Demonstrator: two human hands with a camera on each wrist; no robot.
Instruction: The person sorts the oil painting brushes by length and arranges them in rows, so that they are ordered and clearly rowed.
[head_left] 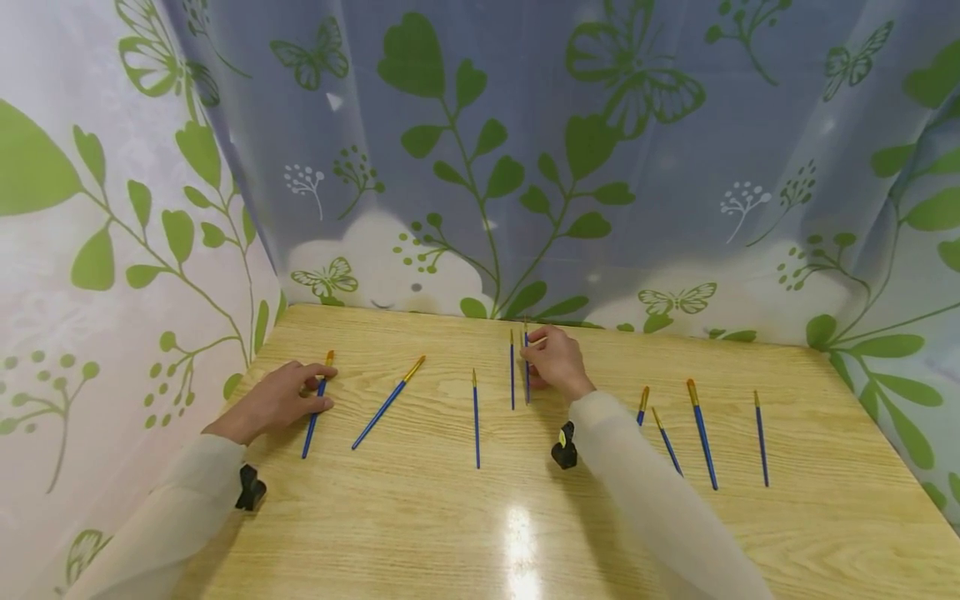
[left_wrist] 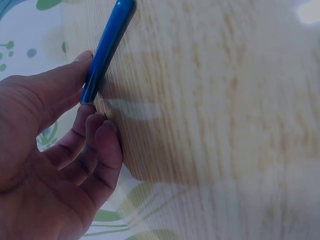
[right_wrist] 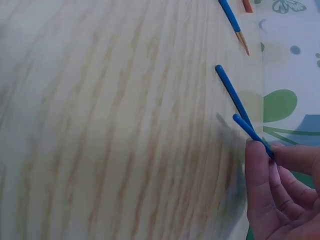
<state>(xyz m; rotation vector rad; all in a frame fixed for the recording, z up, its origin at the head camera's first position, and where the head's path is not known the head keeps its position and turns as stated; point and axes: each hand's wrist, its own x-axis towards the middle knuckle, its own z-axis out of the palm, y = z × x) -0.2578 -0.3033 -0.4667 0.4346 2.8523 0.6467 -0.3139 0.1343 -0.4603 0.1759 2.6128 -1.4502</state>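
At the table's far left, my left hand (head_left: 285, 396) holds a blue-handled paintbrush (head_left: 310, 433) between thumb and fingers, its orange bristles pointing away. In the left wrist view the blue handle (left_wrist: 109, 47) passes between thumb and fingertips. Near the back edge, my right hand (head_left: 558, 360) pinches a thin blue paintbrush (head_left: 527, 392). The right wrist view shows that brush's handle (right_wrist: 246, 125) tilted, its end close to another slim paintbrush (right_wrist: 230, 90) lying on the table. The tip of the held brush is hidden by the fingers there.
Between the hands lie a wider slanted paintbrush (head_left: 386, 408) and a thin one (head_left: 476, 421). Right of the right arm, several more brushes lie apart, including a thick one (head_left: 702, 433) and a thin one (head_left: 761, 442). Patterned curtains (head_left: 510, 167) border the wooden table (head_left: 420, 533).
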